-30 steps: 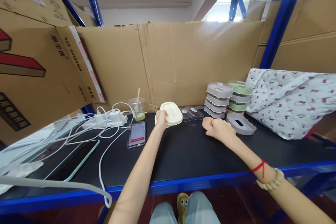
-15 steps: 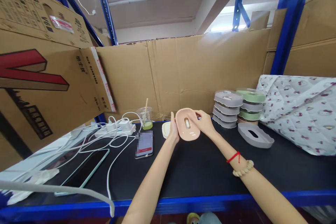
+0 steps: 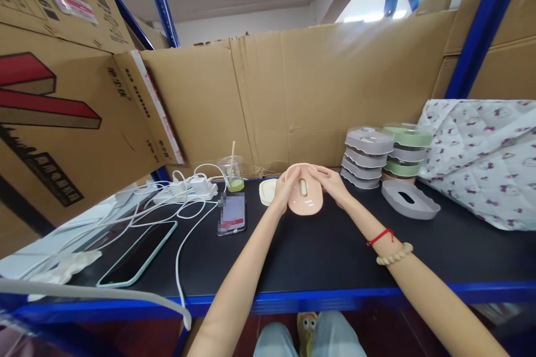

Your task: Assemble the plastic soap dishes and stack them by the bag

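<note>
Above the middle of the black tabletop, a pink rounded plastic lid with an oval slot (image 3: 306, 204) is held between both hands, tilted with its slotted face towards me. My left hand (image 3: 285, 189) grips its left edge, thumb lying over the upper face and fingers mostly hidden behind. On the opposite side, my right hand (image 3: 334, 185) is closed on the upper right edge; its fingertips are partly out of sight. A cream-coloured rounded piece (image 3: 267, 192) lies on the table just left of my left hand.
To the right stand stacked grey pieces (image 3: 363, 159) and green and grey pieces (image 3: 404, 152), with a loose grey slotted lid (image 3: 410, 209) in front. Leftwards are a lit phone (image 3: 233, 213), a second phone (image 3: 138, 254), a plastic cup (image 3: 234, 173), white cables and a power strip (image 3: 184, 192). Cardboard (image 3: 318, 95) walls the back.
My left thumb has come over the lid's upper face, and my right hand has shifted along its top edge. The lid has turned slightly. The camera view has tilted down.
</note>
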`<state>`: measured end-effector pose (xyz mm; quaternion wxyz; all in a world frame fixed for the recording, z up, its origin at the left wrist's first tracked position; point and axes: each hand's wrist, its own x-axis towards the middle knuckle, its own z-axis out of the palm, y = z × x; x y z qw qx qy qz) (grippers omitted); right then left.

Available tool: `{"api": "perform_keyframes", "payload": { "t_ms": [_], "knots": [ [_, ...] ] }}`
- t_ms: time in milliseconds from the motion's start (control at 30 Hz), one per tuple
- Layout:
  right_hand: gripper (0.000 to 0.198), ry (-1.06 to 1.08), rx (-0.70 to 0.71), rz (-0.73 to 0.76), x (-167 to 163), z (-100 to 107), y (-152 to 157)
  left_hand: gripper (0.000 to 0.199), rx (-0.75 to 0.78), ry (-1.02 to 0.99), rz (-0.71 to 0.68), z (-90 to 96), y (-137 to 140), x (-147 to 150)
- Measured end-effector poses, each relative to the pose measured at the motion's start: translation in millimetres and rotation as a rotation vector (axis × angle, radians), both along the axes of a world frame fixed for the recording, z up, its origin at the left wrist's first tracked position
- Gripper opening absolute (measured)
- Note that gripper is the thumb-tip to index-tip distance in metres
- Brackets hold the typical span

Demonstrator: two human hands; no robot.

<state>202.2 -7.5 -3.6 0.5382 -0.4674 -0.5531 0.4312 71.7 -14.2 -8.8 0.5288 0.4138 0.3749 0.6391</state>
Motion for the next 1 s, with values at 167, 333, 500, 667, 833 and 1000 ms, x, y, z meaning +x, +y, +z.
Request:
{"api": "perform_keyframes", "payload": {
  "t_ms": [167,333,500,667,833,1000],
  "knots": [
    [0.040,0.002,0.023,-0.006,-1.2,1.5,-4.0,0.032,0.026,0.018,0.085,-0.5,1.5,0.1],
    [0.038,0.017,0.019,-0.008,-2.2,2.9,-5.4,0.031,0.014,-0.027,0.054,-1.8,3.6,1.1],
    [0.039,-0.036,-0.135,0.087,-4.8,7.4,-10.4,0.030,-0.088,-0.185,0.253,4.5,0.5,2.2],
    [0.027,0.001,-0.146,0.128,-7.7,10.7,-15.2,0.031,-0.098,-0.208,0.330,12.1,-5.2,2.4],
    [0.023,0.007,-0.127,0.145,-6.2,10.2,-14.6,0.025,-0.108,-0.215,0.328,15.8,-9.2,3.4],
    [0.018,0.025,-0.130,0.144,-6.6,8.6,-13.5,0.025,-0.139,-0.202,0.339,15.0,-7.8,3.1]
  ]
}}
